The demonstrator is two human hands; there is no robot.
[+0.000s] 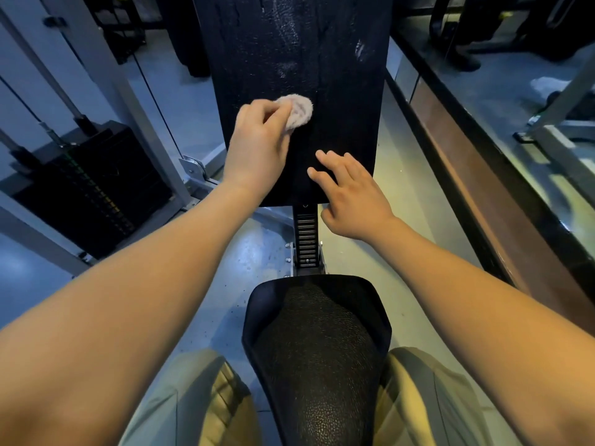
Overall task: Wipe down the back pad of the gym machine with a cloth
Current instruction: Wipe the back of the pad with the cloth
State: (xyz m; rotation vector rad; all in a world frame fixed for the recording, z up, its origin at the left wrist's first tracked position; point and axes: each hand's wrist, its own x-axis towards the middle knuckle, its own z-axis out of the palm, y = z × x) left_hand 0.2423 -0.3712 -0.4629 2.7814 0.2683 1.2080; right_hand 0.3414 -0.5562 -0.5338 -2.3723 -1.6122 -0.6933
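Head view, cloth (297, 111) in left hand (257, 146), on back pad (338, 75)

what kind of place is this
Most likely a gym: a weight stack with cables stands to the left, and a padded seat sits below the tall back pad, a cloth pressed on it.

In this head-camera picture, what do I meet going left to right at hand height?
From the left: weight stack, left hand, cloth it pinches, right hand at the back pad's lower edge, brown ledge under the mirror.
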